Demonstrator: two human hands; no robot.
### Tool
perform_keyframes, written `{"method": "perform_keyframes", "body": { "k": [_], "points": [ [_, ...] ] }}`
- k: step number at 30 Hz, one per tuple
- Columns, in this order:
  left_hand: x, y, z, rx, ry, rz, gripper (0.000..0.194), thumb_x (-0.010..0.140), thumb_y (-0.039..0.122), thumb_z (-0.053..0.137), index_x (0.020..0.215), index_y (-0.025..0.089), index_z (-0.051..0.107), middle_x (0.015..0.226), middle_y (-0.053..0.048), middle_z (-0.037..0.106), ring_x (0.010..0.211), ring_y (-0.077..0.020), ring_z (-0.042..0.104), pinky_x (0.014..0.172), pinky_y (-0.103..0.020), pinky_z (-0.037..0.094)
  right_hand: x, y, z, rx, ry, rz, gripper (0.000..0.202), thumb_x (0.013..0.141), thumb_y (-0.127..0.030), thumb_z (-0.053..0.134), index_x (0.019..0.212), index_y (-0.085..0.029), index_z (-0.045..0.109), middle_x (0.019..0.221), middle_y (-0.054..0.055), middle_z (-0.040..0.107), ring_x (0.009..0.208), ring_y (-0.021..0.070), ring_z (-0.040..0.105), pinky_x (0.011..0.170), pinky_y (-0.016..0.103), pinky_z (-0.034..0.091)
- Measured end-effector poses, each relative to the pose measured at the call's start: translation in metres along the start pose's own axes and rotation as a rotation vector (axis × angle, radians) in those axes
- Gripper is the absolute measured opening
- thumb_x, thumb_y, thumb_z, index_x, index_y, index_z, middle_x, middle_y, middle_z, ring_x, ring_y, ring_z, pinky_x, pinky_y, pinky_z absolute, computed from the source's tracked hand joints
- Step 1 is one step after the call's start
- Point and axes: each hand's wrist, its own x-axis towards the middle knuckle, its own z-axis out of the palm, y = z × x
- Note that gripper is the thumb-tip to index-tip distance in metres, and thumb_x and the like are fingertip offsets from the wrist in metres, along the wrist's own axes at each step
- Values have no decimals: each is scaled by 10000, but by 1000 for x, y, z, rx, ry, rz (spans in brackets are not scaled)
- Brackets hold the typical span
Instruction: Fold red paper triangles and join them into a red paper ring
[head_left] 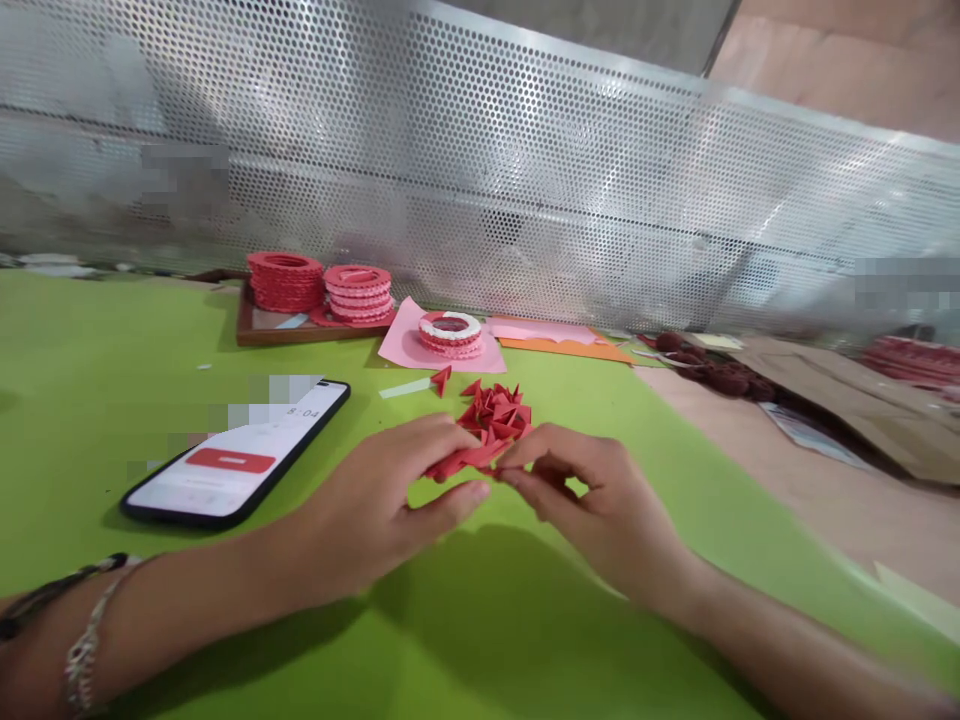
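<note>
Folded red paper pieces lie in a small heap on the green table, just beyond both hands. My left hand is at the near left of the heap, its fingers closed around a flat red paper piece, with the thumb a little below it. On the right, my right hand pinches with thumb and index finger at the right end of red paper; the exact piece is partly hidden by the fingertips. One separate red folded piece sits beyond the left hand beside a pale strip.
A phone lies left of my left hand. Farther back are a wooden tray with stacked red and pink rings, a pink sheet under more rings, and an orange sheet. Brown paper lies right, before a perforated metal panel.
</note>
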Motion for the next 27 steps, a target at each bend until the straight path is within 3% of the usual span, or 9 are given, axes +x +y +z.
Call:
{"method": "perform_keyframes", "body": {
  "k": [5, 11, 27],
  "points": [
    [-2, -2, -5, -8, -73, 17, 305, 933, 343, 332, 1045, 197, 575, 871, -4, 654, 746, -149, 583, 636, -235, 422, 2, -4, -14, -113, 167, -138, 75, 810, -119, 548, 830, -166, 603, 692, -1, 649, 559, 87, 604, 498, 177, 482],
    [-3, -2, -5, 22, -72, 53, 314, 940, 360, 347, 1084, 212, 584, 908, 3, 676, 773, -142, 603, 671, -227, 434, -3, -11, -16, -339, 183, -449, 146, 788, -68, 585, 845, -195, 626, 806, 17, 680, 740, 118, 649, 686, 207, 540],
    [-2, 0, -6, 50, -74, 79, 312, 940, 372, 357, 1058, 208, 595, 850, 16, 667, 723, -123, 594, 636, -211, 425, -3, -8, -16, -407, 156, -459, 113, 812, -82, 573, 857, -178, 611, 812, 23, 656, 767, 110, 624, 704, 217, 528]
  ]
}}
